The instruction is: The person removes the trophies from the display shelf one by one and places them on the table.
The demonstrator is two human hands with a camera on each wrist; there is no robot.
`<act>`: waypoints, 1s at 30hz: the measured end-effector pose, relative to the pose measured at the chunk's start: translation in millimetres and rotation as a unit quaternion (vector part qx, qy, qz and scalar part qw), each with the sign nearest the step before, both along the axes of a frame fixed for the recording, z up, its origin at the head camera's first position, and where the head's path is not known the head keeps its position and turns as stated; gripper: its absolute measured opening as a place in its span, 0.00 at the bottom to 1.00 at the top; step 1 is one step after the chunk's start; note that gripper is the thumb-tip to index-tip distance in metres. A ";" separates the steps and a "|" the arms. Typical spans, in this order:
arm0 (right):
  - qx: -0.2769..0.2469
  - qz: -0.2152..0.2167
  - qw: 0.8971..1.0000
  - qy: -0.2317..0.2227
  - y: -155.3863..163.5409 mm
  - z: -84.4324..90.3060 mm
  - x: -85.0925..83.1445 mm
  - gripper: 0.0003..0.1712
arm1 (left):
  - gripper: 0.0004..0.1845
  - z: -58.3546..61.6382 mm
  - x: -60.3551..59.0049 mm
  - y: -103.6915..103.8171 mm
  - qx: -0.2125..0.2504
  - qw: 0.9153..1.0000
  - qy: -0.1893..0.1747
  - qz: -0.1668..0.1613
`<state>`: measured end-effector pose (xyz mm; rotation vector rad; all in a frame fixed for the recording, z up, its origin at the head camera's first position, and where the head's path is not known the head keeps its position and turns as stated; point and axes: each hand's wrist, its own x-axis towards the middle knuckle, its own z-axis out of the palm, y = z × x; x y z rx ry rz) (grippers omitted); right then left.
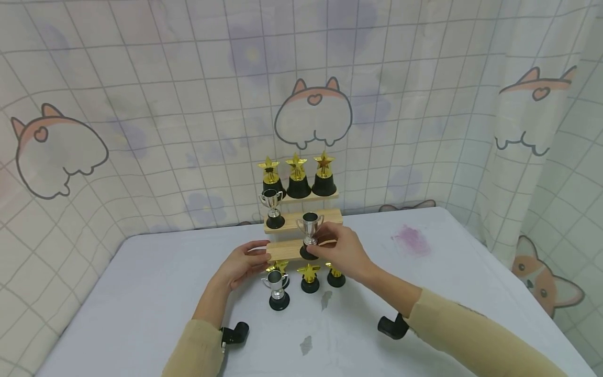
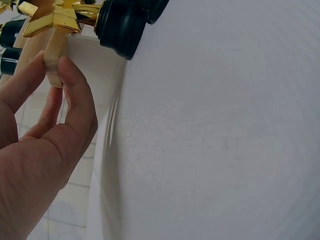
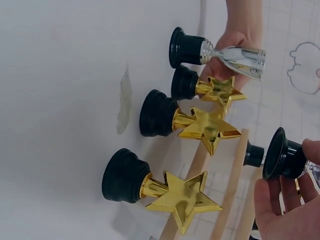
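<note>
My left hand [image 1: 242,262] pinches the left end of the lowest wooden board [image 1: 285,251], thumb on one face and fingertips on the other in the left wrist view. A small silver trophy cup [image 1: 310,224] with a black base is held upright in my right hand [image 1: 347,252], overlapping this board in the head view. In the right wrist view, thumb and fingers close around its black base [image 3: 286,154]. Below the board stand three gold star trophies [image 1: 309,277] on black bases. Another silver trophy cup [image 1: 278,293] stands on the table before the left star.
A middle board [image 1: 301,222] bears a silver cup [image 1: 272,208] at its left end. Three more gold star trophies [image 1: 298,180] line the top board [image 1: 306,198]. A patterned curtain [image 1: 188,131] hangs behind the white-covered table [image 1: 155,293].
</note>
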<state>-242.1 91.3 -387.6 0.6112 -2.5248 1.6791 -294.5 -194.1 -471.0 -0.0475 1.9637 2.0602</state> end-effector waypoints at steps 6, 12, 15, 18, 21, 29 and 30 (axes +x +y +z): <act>-0.001 0.004 1.000 -0.006 2.7 -2.2 5.9 0.16 | 0.30 0.3 -0.4 0.2 0.001 1.000 -0.003 -0.001; -0.012 0.020 1.000 -0.008 6.6 -6.3 11.2 0.15 | 0.31 0.4 -0.6 0.2 0.003 1.000 -0.006 0.001; -0.018 0.028 0.999 -0.013 7.1 -6.2 14.3 0.14 | 0.31 0.7 -0.1 -0.1 0.002 1.000 -0.010 0.006; -0.022 0.035 0.999 -0.017 7.1 -6.0 17.6 0.13 | 0.31 0.5 0.6 -0.2 -0.001 1.000 -0.006 0.008; -0.020 0.038 0.999 -0.017 7.5 -7.6 20.7 0.13 | 0.30 -0.2 0.6 0.3 -0.004 1.000 -0.005 0.009; -0.014 0.043 0.999 -0.005 8.2 -9.6 27.7 0.13 | 0.30 -1.3 -0.5 0.3 -0.003 1.000 -0.007 0.009; -0.014 0.042 0.999 -0.005 8.2 -10.2 28.2 0.13 | 0.31 -1.4 -0.6 0.1 -0.002 1.000 -0.007 0.010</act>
